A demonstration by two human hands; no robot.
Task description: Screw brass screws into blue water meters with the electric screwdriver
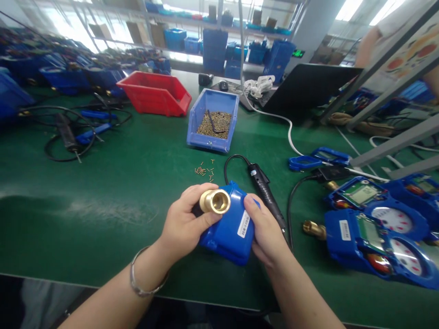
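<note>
Between my two hands, above the bench's near side, is a blue water meter (228, 228) with a white barcode label on its side. Its brass pipe end (216, 202) points up toward me. My left hand (183, 219) wraps round that brass end, thumb in front. On the right, my right hand (267, 228) grips the blue housing, thumb on top near the label. Just beyond the meter lie several small brass screws (201, 170) on the green bench. Close to my right hand rests a black electric screwdriver (265, 185) with its cord.
A blue bin (212, 145) of screws holds a hex key (213, 123). Left of it stands a red bin (154, 93). More water meters (356, 233) lie at right, below blue scissors (305, 162). Cables and a black tool (66, 132) lie left; a laptop (308, 87) stands behind.
</note>
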